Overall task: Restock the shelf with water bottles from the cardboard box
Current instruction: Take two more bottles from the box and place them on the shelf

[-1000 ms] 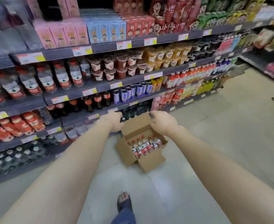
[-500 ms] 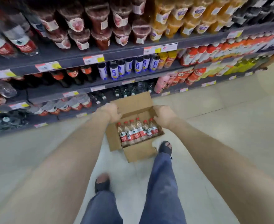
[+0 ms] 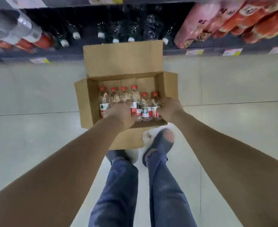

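The open cardboard box (image 3: 85, 102) stands on the floor in front of the bottom shelf (image 3: 176, 51). Its far flap is upright. Inside stands a row of several clear water bottles (image 3: 135, 97) with red caps and red-and-white labels. My left hand (image 3: 120, 113) is inside the box, fingers curled over the lower bodies of the left-middle bottles. My right hand (image 3: 170, 109) lies over the box's right wall, its thumb inside against the rightmost bottle. Similar clear bottles with red labels (image 3: 35, 38) lie blurred on the shelf at upper left.
Dark bottles with white caps (image 3: 100, 34) fill the shelf behind the box; pink and orange packs (image 3: 225, 25) sit to the right. My legs in blue jeans (image 3: 123, 185) and one foot (image 3: 161, 143) stand just behind the box on the pale tiled floor (image 3: 28, 128).
The box has come down from carrying height to the floor by the bottom shelf. My view has dropped close to it. My left hand has left the box's side and moved onto the bottles.
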A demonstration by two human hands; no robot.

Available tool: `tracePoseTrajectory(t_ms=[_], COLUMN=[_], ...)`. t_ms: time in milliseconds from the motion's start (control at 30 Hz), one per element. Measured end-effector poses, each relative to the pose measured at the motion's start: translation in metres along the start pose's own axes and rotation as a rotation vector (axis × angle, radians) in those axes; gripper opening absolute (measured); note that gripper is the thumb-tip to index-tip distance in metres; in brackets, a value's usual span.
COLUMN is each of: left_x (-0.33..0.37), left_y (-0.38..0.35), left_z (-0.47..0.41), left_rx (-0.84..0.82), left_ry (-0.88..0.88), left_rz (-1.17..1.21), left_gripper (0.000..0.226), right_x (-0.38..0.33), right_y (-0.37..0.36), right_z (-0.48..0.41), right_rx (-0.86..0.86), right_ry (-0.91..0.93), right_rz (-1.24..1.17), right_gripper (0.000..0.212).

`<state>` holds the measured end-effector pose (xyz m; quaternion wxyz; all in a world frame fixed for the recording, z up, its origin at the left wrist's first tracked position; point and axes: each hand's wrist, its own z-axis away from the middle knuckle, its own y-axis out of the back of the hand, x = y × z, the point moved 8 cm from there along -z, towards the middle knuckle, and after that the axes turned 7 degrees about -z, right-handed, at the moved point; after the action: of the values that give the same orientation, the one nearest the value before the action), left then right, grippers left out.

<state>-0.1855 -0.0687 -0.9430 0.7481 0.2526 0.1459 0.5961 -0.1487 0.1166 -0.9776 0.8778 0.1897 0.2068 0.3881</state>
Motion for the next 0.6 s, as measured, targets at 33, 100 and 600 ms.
tracePoseTrajectory(t_ms=[33, 100, 600], left_x=[0.0, -0.003, 0.018], left_y=[-0.021, -0.055, -0.16], left_z=[-0.021, -0.069, -0.285], left_rx=[-0.008, -0.025, 0.126], left_ry=[0.007, 0.042, 0.075], left_rz=[0.012, 0.063, 0.055], left_gripper=[0.053, 0.058, 0.081], right_x=[0.006, 0.013, 0.044], right_y=[-0.019, -0.051, -0.097], right_z=[-0.026, -0.079, -0.24], right_rx=[0.004, -0.007, 0.077], right_ry=[0.001, 0.0, -0.019], right_rz=[-0.031, -0.13, -0.219], right_gripper=[0.021, 0.024, 0.03])
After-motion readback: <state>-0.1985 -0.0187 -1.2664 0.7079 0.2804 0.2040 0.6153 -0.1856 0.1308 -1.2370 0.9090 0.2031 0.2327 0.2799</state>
